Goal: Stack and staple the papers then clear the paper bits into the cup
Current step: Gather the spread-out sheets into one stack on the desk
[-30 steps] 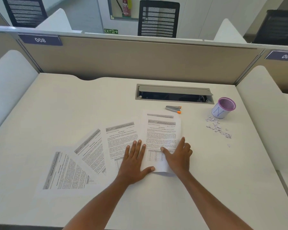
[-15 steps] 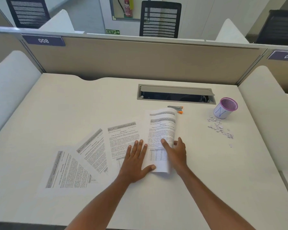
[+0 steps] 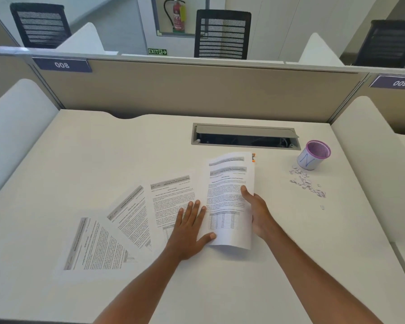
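The rightmost printed sheet (image 3: 229, 199) is lifted along its right edge and curls up off the desk, its far end raised and bowed while its near left corner lies low; it carries grey header bands, blocks of small text and a table lower down. The right hand (image 3: 258, 212) grips that right edge, thumb on the printed face and fingers behind the paper. The left hand (image 3: 188, 230) lies flat with fingers spread on the neighbouring sheet (image 3: 171, 199), its thumb touching the near left corner of the lifted sheet. Two more printed sheets fan out to the left, one (image 3: 131, 216) angled and overlapped by its neighbour, the last (image 3: 96, 246) tilted furthest and nearest the desk's front. Just past the lifted sheet's far right corner an orange tip of the stapler (image 3: 253, 157) shows, the rest hidden. To the right, well apart from the sheets, a scatter of small white paper bits (image 3: 306, 182) lies just in front of a white cup (image 3: 313, 155) with a purple rim and a blue "N". The desk (image 3: 103, 148) is pale cream with an open grey cable tray (image 3: 244, 136) at the back, beige partitions labelled 008 and 009, black mesh chairs and a red fire extinguisher (image 3: 177, 16) beyond.
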`<state>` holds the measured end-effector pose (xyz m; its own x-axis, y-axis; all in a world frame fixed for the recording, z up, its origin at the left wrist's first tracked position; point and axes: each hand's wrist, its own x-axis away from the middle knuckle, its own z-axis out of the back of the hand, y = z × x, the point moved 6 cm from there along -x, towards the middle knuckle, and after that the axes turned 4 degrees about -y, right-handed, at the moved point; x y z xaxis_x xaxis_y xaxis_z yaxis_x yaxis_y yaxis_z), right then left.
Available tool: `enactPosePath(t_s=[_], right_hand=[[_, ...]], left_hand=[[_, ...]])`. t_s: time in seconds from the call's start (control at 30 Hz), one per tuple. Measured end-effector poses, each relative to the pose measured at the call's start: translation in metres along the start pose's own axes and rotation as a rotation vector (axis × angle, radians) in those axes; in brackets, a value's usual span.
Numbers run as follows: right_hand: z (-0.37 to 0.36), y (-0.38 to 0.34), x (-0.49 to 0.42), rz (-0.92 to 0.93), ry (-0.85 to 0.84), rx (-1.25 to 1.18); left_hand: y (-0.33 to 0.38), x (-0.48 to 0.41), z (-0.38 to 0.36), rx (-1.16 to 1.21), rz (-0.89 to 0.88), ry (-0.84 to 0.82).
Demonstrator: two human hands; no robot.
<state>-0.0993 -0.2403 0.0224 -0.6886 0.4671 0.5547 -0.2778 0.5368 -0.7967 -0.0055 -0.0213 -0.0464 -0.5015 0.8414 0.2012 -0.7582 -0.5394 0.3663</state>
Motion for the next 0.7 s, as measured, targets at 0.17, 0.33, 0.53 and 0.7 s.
enactPosePath(t_s=[0.17, 0.33, 0.53, 0.7], right_hand=[[0.002, 0.002, 0.000, -0.092, -0.078, -0.030], [-0.007, -0.003, 0.006, -0.115, -0.155, -0.089], [-0.010, -0.005, 0.003, -0.103, -0.202, -0.117], [0.016, -0.007, -0.007, -0.066, 0.021, 0.109]], left_hand=[[0.000, 0.001, 0.000, 0.019, -0.002, -0.002], [-0.002, 0.000, 0.000, 0.045, 0.000, -0.001], [-0.002, 0.000, 0.000, 0.057, -0.001, 0.007], [-0.003, 0.001, 0.001, 0.052, -0.003, 0.001]])
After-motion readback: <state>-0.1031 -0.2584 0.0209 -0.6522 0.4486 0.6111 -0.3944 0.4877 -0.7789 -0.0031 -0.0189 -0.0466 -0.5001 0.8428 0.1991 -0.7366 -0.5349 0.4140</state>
